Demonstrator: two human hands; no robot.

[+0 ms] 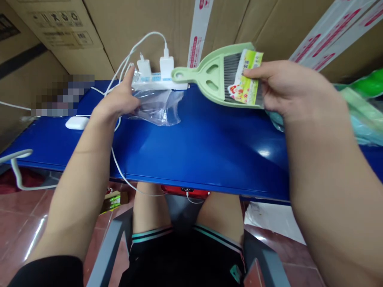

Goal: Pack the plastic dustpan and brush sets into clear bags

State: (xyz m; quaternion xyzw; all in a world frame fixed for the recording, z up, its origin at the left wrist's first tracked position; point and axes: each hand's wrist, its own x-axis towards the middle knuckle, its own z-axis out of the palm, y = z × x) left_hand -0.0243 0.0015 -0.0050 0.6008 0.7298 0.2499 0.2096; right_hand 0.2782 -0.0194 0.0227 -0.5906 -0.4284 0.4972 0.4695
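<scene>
My right hand [284, 87] grips the wide end of a light green dustpan [209, 77], its handle pointing left. A small brush with dark grey bristles [231, 71] is nested in the pan. Over the brush sits a yellow and white printed label [248, 79], with my thumb pressed on it. At the left, my left hand [121, 95] is closed on a clear plastic bag [161, 107], index finger pointing away and thumb over the plastic; the other fingers are hidden. The bag spreads rightward just above or on the blue table [194, 147].
Behind the bag is a white power strip [161, 84] with chargers [166, 67] and looping white cables [121, 67]. A white earphone case [77, 122] lies left. Cardboard boxes [143, 24] wall the back. Green and clear plastic-wrapped items [366, 103] are at the right.
</scene>
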